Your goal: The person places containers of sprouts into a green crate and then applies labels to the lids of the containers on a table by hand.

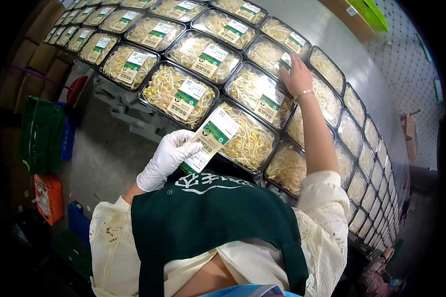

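Observation:
My left hand [171, 156], in a white glove, pinches a small bunch of green, white and tan labels [214, 131] in front of my apron. Just beyond it is a black tray of bean sprouts [247, 141] under clear film, partly covered by the labels. My right hand [297, 76] is bare, with a bracelet at the wrist. It reaches forward with fingers stretched out over a sprout tray [262, 54], touching the label [285, 61] on its film. To the left, a labelled tray [178, 94] sits near the edge. Beside my right forearm, trays [324, 99] show no label.
Rows of packed trays cover the metal table [327, 29], labelled at left, unlabelled at right. Green crates [42, 133] and an orange bin [48, 198] stand on the floor at left. A bright green basket [369, 15] is at the back. Another person [379, 277] is partly visible lower right.

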`<control>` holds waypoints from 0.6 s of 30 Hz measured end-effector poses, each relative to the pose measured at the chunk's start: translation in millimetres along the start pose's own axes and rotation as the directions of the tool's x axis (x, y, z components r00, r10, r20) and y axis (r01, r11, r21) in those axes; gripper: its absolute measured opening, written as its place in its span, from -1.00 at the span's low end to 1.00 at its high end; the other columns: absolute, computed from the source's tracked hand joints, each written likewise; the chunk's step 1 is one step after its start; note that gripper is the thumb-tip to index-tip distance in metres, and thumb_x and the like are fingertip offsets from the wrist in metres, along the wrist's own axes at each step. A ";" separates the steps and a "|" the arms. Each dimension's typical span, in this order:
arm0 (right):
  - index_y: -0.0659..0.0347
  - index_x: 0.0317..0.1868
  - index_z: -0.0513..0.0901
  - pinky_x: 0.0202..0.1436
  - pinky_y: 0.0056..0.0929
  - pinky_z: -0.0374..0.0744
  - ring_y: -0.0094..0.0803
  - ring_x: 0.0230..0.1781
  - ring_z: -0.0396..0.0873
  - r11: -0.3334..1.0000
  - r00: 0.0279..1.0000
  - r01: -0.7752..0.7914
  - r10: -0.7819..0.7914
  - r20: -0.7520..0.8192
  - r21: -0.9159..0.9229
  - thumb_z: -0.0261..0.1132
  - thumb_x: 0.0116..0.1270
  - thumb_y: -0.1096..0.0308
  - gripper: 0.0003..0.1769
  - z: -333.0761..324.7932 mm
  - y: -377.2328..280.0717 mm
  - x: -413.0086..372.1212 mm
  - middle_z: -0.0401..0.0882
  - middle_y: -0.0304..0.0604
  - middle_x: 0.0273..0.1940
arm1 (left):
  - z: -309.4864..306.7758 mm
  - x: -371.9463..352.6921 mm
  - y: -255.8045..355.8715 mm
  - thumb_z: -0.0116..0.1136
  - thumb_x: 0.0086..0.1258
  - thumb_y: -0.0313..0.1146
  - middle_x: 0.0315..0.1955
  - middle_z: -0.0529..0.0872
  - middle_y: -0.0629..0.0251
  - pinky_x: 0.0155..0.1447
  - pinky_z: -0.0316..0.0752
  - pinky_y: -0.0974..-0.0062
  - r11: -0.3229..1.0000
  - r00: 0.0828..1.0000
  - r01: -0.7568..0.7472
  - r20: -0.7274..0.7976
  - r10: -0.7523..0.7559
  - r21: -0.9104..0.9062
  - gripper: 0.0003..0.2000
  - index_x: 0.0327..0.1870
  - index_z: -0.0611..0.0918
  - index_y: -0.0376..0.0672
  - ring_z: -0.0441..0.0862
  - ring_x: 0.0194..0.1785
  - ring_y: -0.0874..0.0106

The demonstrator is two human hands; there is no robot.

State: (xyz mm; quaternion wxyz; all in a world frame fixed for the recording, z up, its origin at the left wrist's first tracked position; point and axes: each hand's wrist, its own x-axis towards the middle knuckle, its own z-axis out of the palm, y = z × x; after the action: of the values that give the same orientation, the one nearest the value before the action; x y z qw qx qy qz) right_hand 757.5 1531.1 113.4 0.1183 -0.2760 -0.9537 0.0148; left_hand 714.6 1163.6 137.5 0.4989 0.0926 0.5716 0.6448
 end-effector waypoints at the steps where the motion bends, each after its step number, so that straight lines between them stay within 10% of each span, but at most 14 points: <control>1: 0.11 0.18 0.21 0.23 -0.28 0.09 -0.32 0.25 0.08 1.000 0.985 0.002 -0.007 0.173 0.027 0.00 0.16 -0.08 -0.35 7.3 2.3 10.6 0.14 -0.19 0.22 | -1.7 -3.5 -2.0 0.09 0.15 -0.51 -0.44 0.60 0.35 -0.34 0.45 0.72 1.000 1.000 -0.004 0.004 0.004 -0.019 -0.84 -0.24 0.51 -0.29 0.51 -0.43 0.67; 5: 0.20 0.20 0.16 0.27 -0.22 0.03 -0.34 0.27 0.04 0.960 0.933 -0.069 0.158 0.323 -0.271 -0.02 0.15 -0.16 -0.26 -22.6 -17.5 4.7 0.13 -0.11 0.23 | -6.1 -21.5 1.0 0.06 0.16 -0.54 -0.32 0.59 0.31 -0.22 0.45 0.68 0.995 0.999 -0.048 -0.002 0.048 -0.083 -0.78 -0.15 0.48 -0.29 0.52 -0.32 0.64; 7: 0.23 0.15 0.23 0.22 -0.29 0.19 -0.28 0.14 0.27 0.962 0.920 -0.163 0.068 0.387 0.219 0.13 0.08 -0.14 -0.24 -66.7 -58.2 -30.5 0.32 -0.04 0.09 | -0.3 -24.3 2.9 0.05 0.17 -0.55 -0.31 0.58 0.31 -0.20 0.45 0.67 0.989 0.992 -0.128 0.000 0.128 -0.078 -0.78 -0.14 0.47 -0.29 0.52 -0.30 0.63; 10: 0.22 0.01 0.38 0.00 -0.36 0.40 -0.30 -0.07 0.44 0.507 0.776 -0.054 -0.521 0.356 0.860 0.30 0.00 0.09 -0.40 -95.9 -120.8 -113.9 0.45 -0.08 -0.07 | 4.3 -32.5 3.4 0.04 0.18 -0.55 -0.32 0.58 0.33 -0.17 0.44 0.66 0.971 0.977 -0.212 -0.015 0.211 -0.109 -0.79 -0.14 0.48 -0.29 0.52 -0.29 0.61; 14: 0.22 -0.23 0.43 -0.33 -0.32 0.45 -0.09 -0.38 0.48 0.626 0.889 0.156 -0.426 0.168 0.764 0.19 0.06 0.40 -0.77 -91.7 -164.2 -173.4 0.49 -0.01 -0.40 | -8.7 -42.7 7.6 0.06 0.19 -0.51 -0.37 0.60 0.35 -0.17 0.42 0.67 0.940 0.983 -0.158 0.141 0.120 0.303 -0.83 -0.19 0.51 -0.29 0.52 -0.29 0.60; 17: 0.20 -0.28 0.46 -0.43 -0.34 0.45 -0.13 -0.50 0.48 0.582 0.910 0.103 -0.383 0.160 0.807 0.18 0.05 0.44 -0.82 -93.3 -174.6 -197.8 0.49 -0.05 -0.53 | 8.7 -48.5 -5.1 -0.03 0.23 -0.56 -0.31 0.59 0.29 -0.14 0.41 0.65 0.895 0.904 -0.419 0.165 0.395 0.155 -0.87 -0.23 0.51 -0.31 0.51 -0.25 0.60; 18: 0.19 -0.30 0.48 -0.46 -0.35 0.46 -0.16 -0.55 0.48 0.590 0.928 0.167 -0.364 0.076 0.790 0.19 0.04 0.46 -0.83 -94.3 -172.7 -203.4 0.49 -0.07 -0.56 | 8.4 -51.3 -10.2 0.03 0.22 -0.49 -0.35 0.59 0.30 -0.20 0.42 0.68 0.965 0.957 -0.258 0.146 0.249 0.047 -0.86 -0.23 0.50 -0.31 0.52 -0.31 0.61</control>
State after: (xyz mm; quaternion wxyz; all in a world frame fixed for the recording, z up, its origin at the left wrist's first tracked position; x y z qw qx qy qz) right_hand 856.0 1273.5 176.9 0.1146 -0.0487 -0.8919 0.4348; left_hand 750.7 1129.0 154.9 0.4474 0.2263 0.5398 0.6761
